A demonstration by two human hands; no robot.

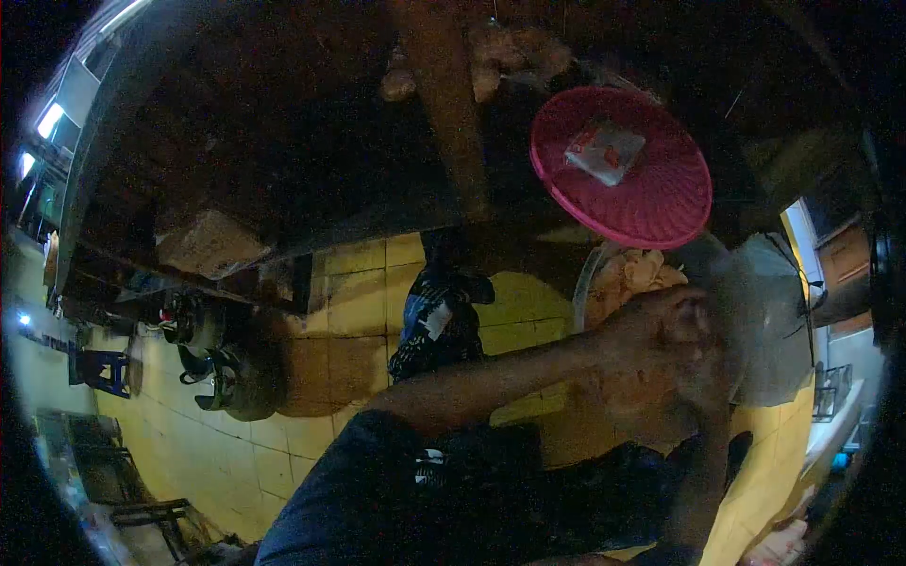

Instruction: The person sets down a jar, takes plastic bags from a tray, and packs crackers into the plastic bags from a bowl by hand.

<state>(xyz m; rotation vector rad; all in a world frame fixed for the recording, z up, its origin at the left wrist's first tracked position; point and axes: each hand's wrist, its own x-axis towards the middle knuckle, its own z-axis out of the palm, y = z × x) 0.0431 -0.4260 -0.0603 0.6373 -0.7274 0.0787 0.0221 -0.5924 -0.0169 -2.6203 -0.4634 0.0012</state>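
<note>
A clear plastic bag (pixel 585 283), or a similar see-through wrapping, holds pale orange, rounded pieces (pixel 632 274) of a kind I cannot make out. My left hand (pixel 661 321) reaches across from the left and lies over these pieces with its fingers curled. What it grips is hidden. Coming up from the bottom right, my right hand (pixel 706 363) is close beside the left one, dark and smeared by motion. Just above both hands is a round pink plastic basket or lid (pixel 661 193), tilted, with a small clear packet (pixel 607 151) with red print on it.
A greyish sack (pixel 774 321) stands right of my hands. Dark wooden boards (pixel 453 123) cross the top, with brownish lumps (pixel 514 52) there. Gas cylinders (pixel 231 382) stand left on yellow floor tiles (pixel 349 302). A dark patterned cloth (pixel 439 321) and a blue stool (pixel 109 373) also show.
</note>
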